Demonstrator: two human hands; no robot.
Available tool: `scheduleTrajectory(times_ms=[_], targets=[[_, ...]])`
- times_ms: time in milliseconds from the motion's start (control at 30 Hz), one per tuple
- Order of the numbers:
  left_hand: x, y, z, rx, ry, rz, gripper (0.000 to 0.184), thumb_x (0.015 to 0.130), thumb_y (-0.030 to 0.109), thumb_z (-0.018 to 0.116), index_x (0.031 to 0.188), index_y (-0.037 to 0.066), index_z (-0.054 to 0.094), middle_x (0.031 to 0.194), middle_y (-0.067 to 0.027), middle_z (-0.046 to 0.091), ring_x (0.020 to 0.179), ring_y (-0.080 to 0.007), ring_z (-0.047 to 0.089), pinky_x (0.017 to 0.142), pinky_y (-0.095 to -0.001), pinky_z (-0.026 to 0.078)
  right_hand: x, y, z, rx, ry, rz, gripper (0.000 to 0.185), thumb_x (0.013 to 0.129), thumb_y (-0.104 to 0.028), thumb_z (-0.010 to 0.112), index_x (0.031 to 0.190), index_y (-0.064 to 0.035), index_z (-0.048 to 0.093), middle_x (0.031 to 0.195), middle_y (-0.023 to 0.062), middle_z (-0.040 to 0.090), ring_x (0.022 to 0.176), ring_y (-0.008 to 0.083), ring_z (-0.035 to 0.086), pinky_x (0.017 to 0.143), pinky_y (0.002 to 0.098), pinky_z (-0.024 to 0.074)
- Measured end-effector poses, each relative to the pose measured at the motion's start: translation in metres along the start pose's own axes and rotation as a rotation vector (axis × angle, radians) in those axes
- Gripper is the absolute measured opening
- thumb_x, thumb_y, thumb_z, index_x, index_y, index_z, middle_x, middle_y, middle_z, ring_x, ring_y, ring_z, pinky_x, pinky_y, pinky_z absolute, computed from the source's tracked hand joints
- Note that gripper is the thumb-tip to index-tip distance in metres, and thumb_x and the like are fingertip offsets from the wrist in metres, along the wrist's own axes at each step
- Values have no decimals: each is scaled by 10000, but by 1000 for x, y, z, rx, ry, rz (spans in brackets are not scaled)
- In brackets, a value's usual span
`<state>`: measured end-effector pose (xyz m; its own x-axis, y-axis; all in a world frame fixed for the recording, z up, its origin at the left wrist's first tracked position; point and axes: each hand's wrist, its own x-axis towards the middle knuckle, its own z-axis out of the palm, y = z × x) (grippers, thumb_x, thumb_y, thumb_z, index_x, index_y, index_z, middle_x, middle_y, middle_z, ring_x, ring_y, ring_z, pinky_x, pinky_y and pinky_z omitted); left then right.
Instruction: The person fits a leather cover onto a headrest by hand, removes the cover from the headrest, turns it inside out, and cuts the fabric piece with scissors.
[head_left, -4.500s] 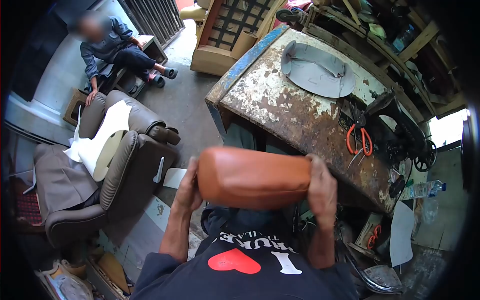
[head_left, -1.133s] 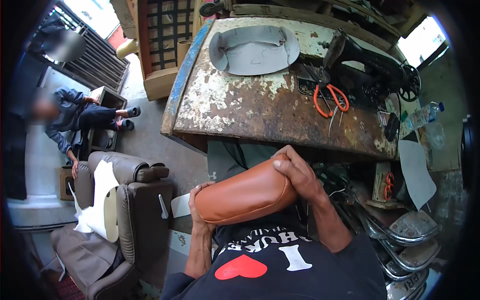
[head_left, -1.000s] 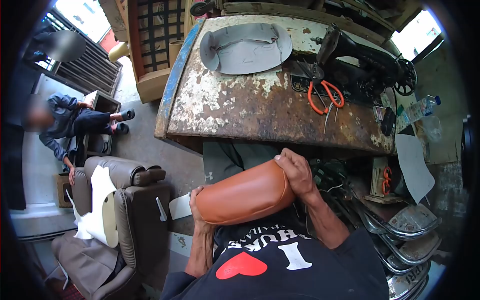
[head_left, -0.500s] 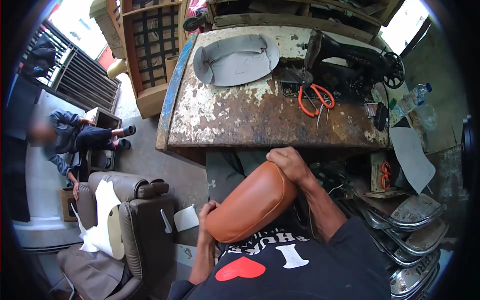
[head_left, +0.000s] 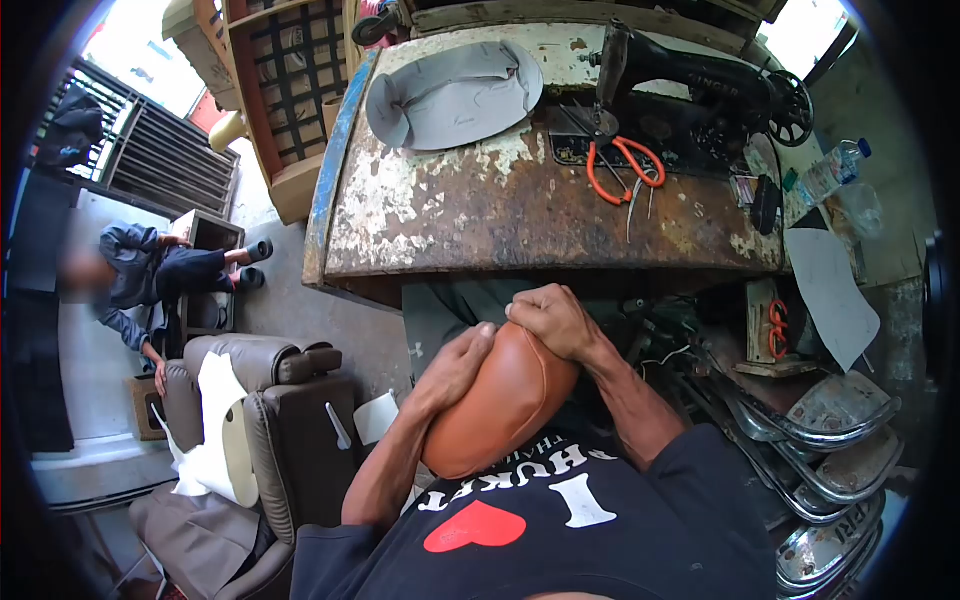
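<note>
A padded brown leather cushion [head_left: 495, 400] with a seam along its right side rests against my body, below the front edge of the table. My right hand [head_left: 556, 320] is closed on its upper edge. Just to the left, my left hand [head_left: 458, 365] grips the cushion's upper left side, fingers curled over the far edge and partly hidden. On the table above lie orange-handled scissors [head_left: 625, 170] and a grey upholstery piece [head_left: 455, 100] with handwriting on it.
A black sewing machine [head_left: 700, 85] stands on the worn wooden table [head_left: 420, 225]. At right are a water bottle [head_left: 830, 175] and stacked metal-framed seats [head_left: 845, 415]. A brown recliner [head_left: 300, 420] stands at left, with a seated person [head_left: 140, 265] beyond it.
My left hand has moved from the cushion's lower left end up to its top, close to my right hand. The cushion has turned and looks more end-on.
</note>
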<state>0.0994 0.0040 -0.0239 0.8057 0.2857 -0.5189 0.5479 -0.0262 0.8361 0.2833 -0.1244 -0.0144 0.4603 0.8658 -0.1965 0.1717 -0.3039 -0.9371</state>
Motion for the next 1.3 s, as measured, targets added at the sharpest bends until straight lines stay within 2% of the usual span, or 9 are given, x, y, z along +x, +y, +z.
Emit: scheduleTrajectory(times_ms=[233,300,567,633,667,767,967,1133,1300], targets=[[13,19,-5,-332,-270,-274,623,1122,518,413,1460,9,534,1266,-100,675,1143,-179,654,992,-318,538,-7,-10,-9,82,1,-45,380,918,-308,620,734,24,594,609,174,442,616,98,436,576,393,421],[17,16,-5,-367,-272,-290,617,1121,514,422,1457,10,540,1282,-101,672,1136,-168,660,987,-314,542,-3,-14,-8,36,12,-50,392,933,-266,616,680,20,528,593,44,373,614,71,381,548,351,351],[30,11,10,-414,-180,-124,570,1113,491,466,1318,-3,662,1175,-112,724,1063,-152,680,919,-311,555,4,-7,-7,77,-27,-53,376,957,-340,638,822,7,691,665,201,592,607,174,584,629,402,483],[34,6,10,-395,-202,-169,566,1113,489,467,1309,-4,668,1167,-112,726,1058,-152,681,915,-311,555,-10,-18,3,25,219,-165,380,978,-373,658,940,-4,737,886,223,722,784,258,743,707,407,553],[36,7,11,-390,-207,-170,564,1114,487,468,1304,-4,670,1162,-111,727,1056,-152,681,913,-311,555,-12,-12,6,12,327,-266,403,959,-408,697,1071,-23,742,1242,246,701,1037,387,736,819,428,584],[35,11,9,-403,-212,-174,559,1114,483,470,1289,-5,678,1149,-111,730,1048,-151,681,907,-311,554,-52,-46,-6,-49,219,-306,470,925,-382,758,1255,-49,718,1490,240,565,1327,401,599,1022,452,525],[39,10,18,-379,-224,-179,550,1115,475,474,1260,-8,694,1123,-110,736,1033,-151,682,894,-312,554,-66,-43,5,-225,80,-241,428,855,-370,822,1160,-84,728,1379,156,624,1395,393,484,1156,504,400],[48,3,16,-296,-249,-234,544,1115,468,477,1236,-10,707,1101,-110,741,1021,-150,683,884,-312,553,-54,-26,4,-170,241,-119,231,960,-270,736,1010,-47,769,936,67,748,918,288,691,875,412,503],[49,-3,15,-182,-202,-231,539,1116,461,480,1212,-12,720,1079,-109,746,1008,-150,684,874,-312,552,-52,2,-6,-44,187,-136,567,969,-479,716,1322,-39,665,1223,165,708,1073,304,678,948,410,521]])
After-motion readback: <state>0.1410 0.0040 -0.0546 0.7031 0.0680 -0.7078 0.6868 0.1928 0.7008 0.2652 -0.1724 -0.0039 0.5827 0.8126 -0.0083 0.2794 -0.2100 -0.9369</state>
